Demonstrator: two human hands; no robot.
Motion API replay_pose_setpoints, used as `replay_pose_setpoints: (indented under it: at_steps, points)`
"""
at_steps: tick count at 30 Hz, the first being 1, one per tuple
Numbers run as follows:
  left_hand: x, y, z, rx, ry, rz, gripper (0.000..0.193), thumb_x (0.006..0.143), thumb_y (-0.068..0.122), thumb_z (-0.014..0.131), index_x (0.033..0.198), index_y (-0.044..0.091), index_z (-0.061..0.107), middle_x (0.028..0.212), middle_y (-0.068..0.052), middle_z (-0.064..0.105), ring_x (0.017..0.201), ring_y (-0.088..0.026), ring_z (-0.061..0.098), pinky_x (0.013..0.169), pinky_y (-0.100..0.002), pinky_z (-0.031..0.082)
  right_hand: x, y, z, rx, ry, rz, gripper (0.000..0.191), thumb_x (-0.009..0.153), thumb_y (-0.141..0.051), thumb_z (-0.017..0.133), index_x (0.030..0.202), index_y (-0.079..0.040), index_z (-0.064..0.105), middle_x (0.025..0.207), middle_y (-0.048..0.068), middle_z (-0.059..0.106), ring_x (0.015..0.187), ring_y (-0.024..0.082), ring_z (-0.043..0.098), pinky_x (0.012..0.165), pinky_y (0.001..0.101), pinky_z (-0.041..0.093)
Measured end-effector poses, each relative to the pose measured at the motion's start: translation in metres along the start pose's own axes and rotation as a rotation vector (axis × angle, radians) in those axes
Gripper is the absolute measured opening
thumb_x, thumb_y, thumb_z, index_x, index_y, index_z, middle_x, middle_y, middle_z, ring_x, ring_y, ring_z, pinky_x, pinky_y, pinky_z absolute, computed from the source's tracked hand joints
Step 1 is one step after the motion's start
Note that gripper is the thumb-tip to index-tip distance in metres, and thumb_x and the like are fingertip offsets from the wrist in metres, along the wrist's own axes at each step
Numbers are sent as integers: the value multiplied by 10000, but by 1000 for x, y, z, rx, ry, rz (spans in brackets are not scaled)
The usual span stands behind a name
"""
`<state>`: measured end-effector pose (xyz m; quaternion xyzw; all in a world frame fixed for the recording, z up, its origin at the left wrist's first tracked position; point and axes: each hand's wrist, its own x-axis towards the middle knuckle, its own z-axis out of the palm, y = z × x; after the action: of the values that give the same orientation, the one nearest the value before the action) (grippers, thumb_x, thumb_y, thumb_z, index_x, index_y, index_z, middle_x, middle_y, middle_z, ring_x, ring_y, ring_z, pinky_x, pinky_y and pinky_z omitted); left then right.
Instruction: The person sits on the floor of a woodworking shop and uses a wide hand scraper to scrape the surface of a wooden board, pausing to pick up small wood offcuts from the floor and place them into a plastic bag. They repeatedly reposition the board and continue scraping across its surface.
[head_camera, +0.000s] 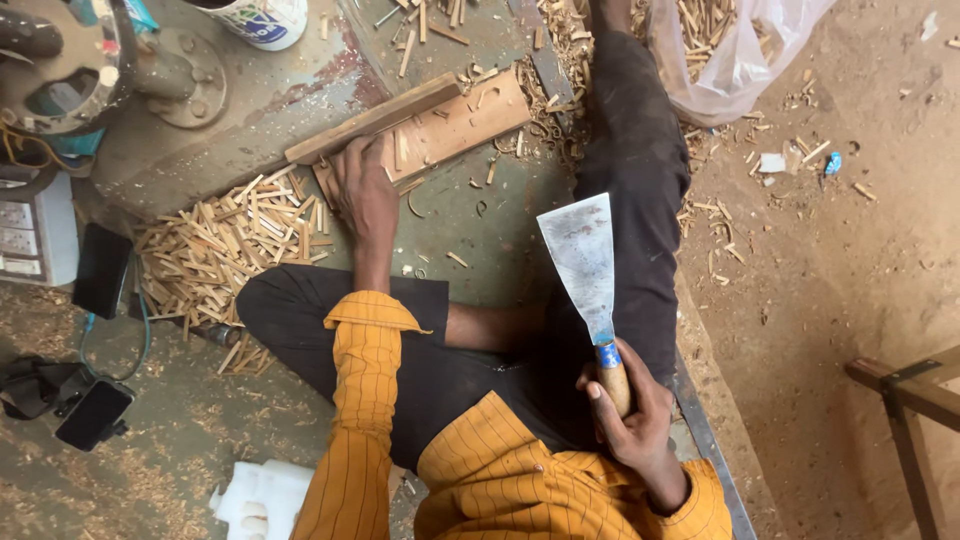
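Head view: right hand (632, 410), lower centre-right of the frame, has its fingers wrapped tight around the wooden handle of a broad flat blade (583, 262). Blade long axis runs near vertical, leaning slightly left; the wide edge points toward the top of the frame. Left hand (364, 190), upper centre, rests fingers together on a wooden board (450, 125) lying diagonally, beside a pile of wood splints (225, 250).

The left hand (362, 190) rests on a board (425, 135) on the floor. A heap of sticks (225, 250) lies left of it. The right hand (630, 405) holds a blade (583, 262) upright, nearer the person. A bag (735, 55) lies behind, right of the board.
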<state>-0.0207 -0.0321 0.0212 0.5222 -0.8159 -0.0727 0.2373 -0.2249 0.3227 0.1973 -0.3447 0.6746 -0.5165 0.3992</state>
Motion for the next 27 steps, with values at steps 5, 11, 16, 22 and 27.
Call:
replay_pose_setpoints:
  at_steps: [5, 11, 16, 22, 27]
  points:
    - [-4, -5, -3, -135, 38, -55, 325, 909, 1, 717, 1229, -3, 662, 1158, -188, 569, 1111, -414, 555, 962, -511, 438, 0, 0, 3, -14, 10, 6, 536, 953, -6, 611, 1460, 68, 454, 849, 86, 739, 459, 36, 568, 425, 183, 444]
    - [-11, -27, 3, -130, 76, -109, 244, 883, 49, 766, 1111, 26, 685, 1088, -167, 589, 1066, -393, 581, 953, -520, 466, -2, 3, 5, 17, 20, 52, 539, 953, -10, 605, 1463, 76, 454, 850, 91, 730, 461, 37, 546, 421, 185, 425]
    - [-14, -28, -9, -199, 30, -231, 205, 925, 21, 723, 1122, 33, 668, 1125, -153, 618, 1119, -346, 608, 949, -474, 505, -2, 2, 5, -21, 25, 23, 537, 961, -14, 613, 1464, 80, 454, 855, 95, 729, 478, 35, 556, 433, 182, 427]
    - [-33, -6, -46, -301, -410, -303, 240, 875, 264, 850, 895, 59, 727, 910, -125, 701, 803, -272, 703, 747, -420, 554, -2, 2, 5, -11, 45, 6, 528, 955, -3, 617, 1452, 81, 459, 867, 105, 733, 477, 34, 559, 429, 182, 429]
    - [-56, 17, -27, -278, -244, -403, 230, 901, 270, 813, 871, 65, 713, 873, -94, 716, 717, -249, 698, 643, -393, 531, -4, 3, 6, 0, 52, 33, 538, 962, -1, 604, 1467, 83, 440, 867, 109, 733, 477, 35, 568, 421, 179, 437]
